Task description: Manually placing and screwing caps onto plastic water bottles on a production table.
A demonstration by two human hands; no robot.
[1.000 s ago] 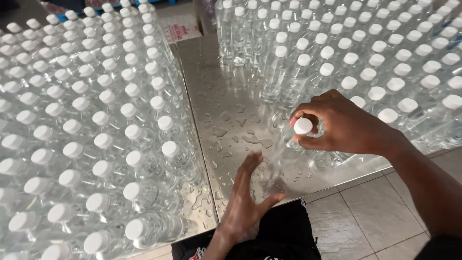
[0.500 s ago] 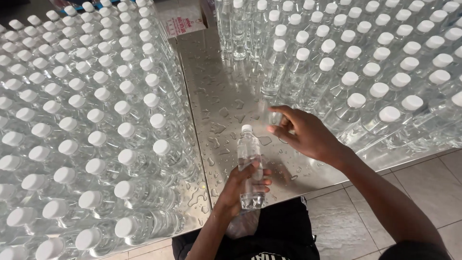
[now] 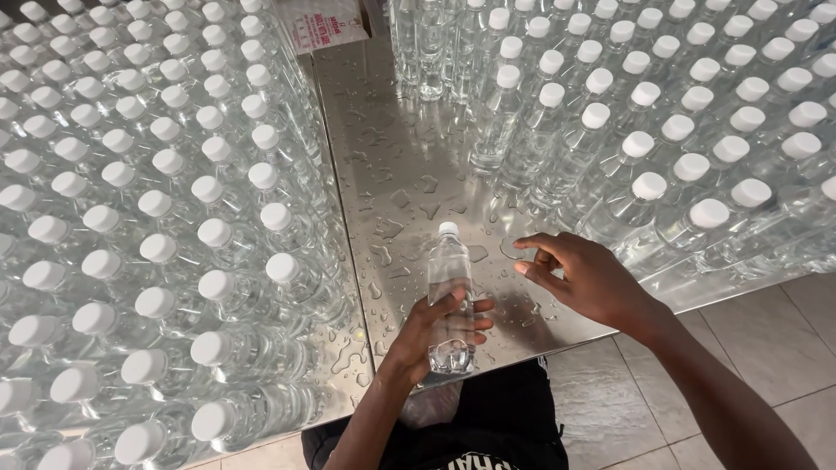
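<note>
L hand (image 3: 433,329) wraps lower half of one clear plastic water bottle (image 3: 450,287), fingers clamped round its body; bottle upright or near it, base just above the near edge of the wet steel table (image 3: 392,148), white cap on top; contents clear liquid, filled approx to the neck. R hand (image 3: 585,277) hovers just right of the bottle, not touching it; fingers spread and slightly curled, holding nothing; fingertips (image 3: 522,268) near the tabletop, contact w/ surface cannot be told. Table surface shiny, scattered w/ water droplets and small puddles down the middle lane. Left block of capped bottles (image 3: 157,218) packed tight in rows, all w/ white caps, clear contents; fills the left side of the table to its near edge. Right block of capped bottles (image 3: 662,130) same kind, rows running to the far right; nearest ones stand just beyond the R hand. Small cardboard box (image 3: 322,26) w/ red print at far end between the blocks. Tiled floor (image 3: 784,339) at lower right; dark clothing of the person below table edge.
</note>
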